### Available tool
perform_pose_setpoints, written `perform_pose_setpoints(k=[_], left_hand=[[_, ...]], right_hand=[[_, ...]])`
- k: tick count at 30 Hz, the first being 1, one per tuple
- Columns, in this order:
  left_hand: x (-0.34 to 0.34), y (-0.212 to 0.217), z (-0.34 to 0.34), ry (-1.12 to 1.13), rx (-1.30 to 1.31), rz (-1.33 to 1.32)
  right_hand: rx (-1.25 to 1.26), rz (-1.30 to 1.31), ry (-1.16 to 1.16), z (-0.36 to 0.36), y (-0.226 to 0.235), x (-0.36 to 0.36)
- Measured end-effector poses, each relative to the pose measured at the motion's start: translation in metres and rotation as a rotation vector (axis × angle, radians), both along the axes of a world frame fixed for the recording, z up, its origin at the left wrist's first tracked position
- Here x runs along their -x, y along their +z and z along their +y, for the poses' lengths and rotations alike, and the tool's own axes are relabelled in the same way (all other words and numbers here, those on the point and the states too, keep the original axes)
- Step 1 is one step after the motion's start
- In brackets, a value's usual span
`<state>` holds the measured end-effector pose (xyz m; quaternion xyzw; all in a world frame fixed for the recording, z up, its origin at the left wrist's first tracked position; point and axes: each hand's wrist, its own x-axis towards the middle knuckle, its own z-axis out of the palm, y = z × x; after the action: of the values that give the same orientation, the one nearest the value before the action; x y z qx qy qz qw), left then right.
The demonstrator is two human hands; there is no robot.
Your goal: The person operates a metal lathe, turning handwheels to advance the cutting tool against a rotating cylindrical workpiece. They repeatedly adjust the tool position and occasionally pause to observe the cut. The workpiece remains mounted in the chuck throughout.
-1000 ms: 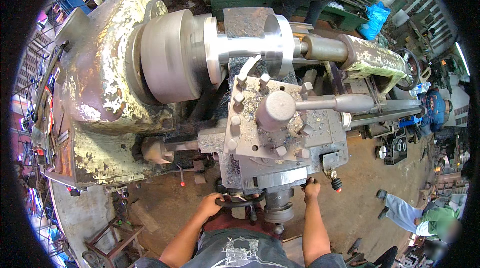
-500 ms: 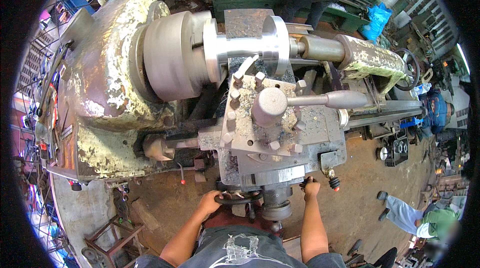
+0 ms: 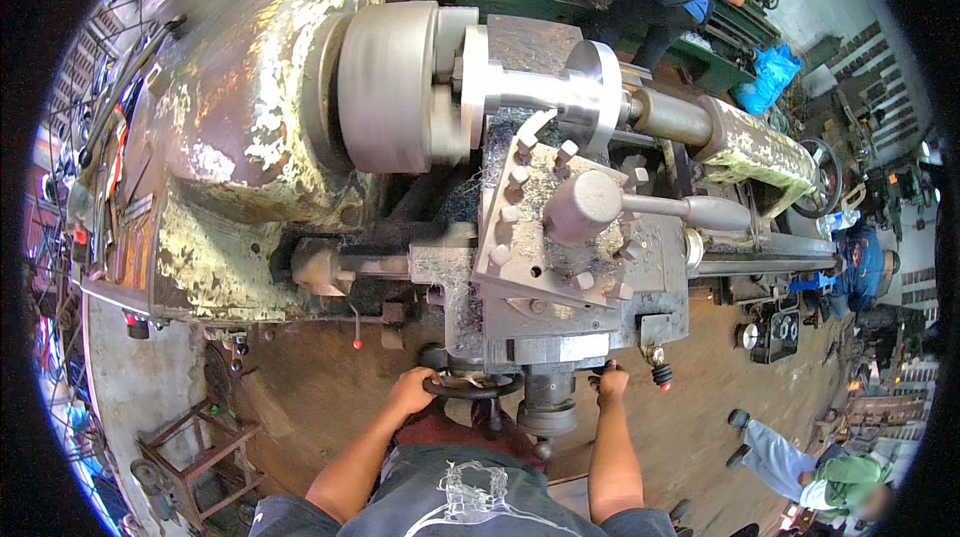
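Workpiece (image 3: 540, 89) of shiny metal, with one flange at each end, is at about one o'clock from the centre of the view, between the chuck (image 3: 385, 87) at eleven o'clock and the tailstock (image 3: 760, 152) between two and three o'clock. The chuck is blurred, so I judge that it is rotating. Cutting tool (image 3: 537, 124) in the tool post (image 3: 585, 207) has its tip just beside the bright shaft, nearer to the far flange; I cannot tell if it touches.

Left hand (image 3: 412, 392), at seven o'clock, has its fingers curled on the rim of the black handwheel (image 3: 480, 396). Right hand (image 3: 612, 383), between four and five o'clock, has its fingers closed around a dark handle (image 3: 599, 370), which is mostly hidden.

Compared with half a second ago, the whole view is shifted and slightly turned, and the lathe appears more tilted. Both hands keep their same places, and the tool tip stays at nearly the same part of the shaft. I judge that mainly the head moves, so the work with the machine looks unchanged.
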<state>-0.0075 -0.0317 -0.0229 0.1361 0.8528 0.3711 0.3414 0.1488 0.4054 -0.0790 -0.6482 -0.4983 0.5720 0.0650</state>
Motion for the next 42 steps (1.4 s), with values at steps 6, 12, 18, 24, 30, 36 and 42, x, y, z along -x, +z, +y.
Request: perform_pose_setpoints(k=[6,12,18,24,30,36,42], left_hand=[[0.0,-0.002,0.0,0.004,0.029,0.013],[-0.003,-0.01,-0.002,0.008,0.037,0.001],[-0.005,-0.017,-0.004,-0.006,0.046,-0.003],[-0.004,-0.016,-0.004,-0.017,0.033,-0.006],[0.0,-0.004,-0.001,-0.013,0.05,-0.016],[0.0,0.004,0.001,0.032,0.089,-0.068],[0.005,-0.007,-0.003,-0.055,0.087,-0.057]], right_hand=[[0.002,-0.018,-0.017,-0.001,0.006,0.004],[-0.011,-0.028,0.004,-0.002,0.008,0.005],[0.014,-0.043,0.005,-0.004,0.012,0.006],[0.051,-0.103,0.066,0.004,-0.004,-0.003],[0.016,-0.041,0.044,0.007,-0.017,-0.007],[-0.261,0.005,0.031,-0.002,-0.032,-0.005],[-0.541,-0.503,0.182,-0.013,-0.036,0.003]])
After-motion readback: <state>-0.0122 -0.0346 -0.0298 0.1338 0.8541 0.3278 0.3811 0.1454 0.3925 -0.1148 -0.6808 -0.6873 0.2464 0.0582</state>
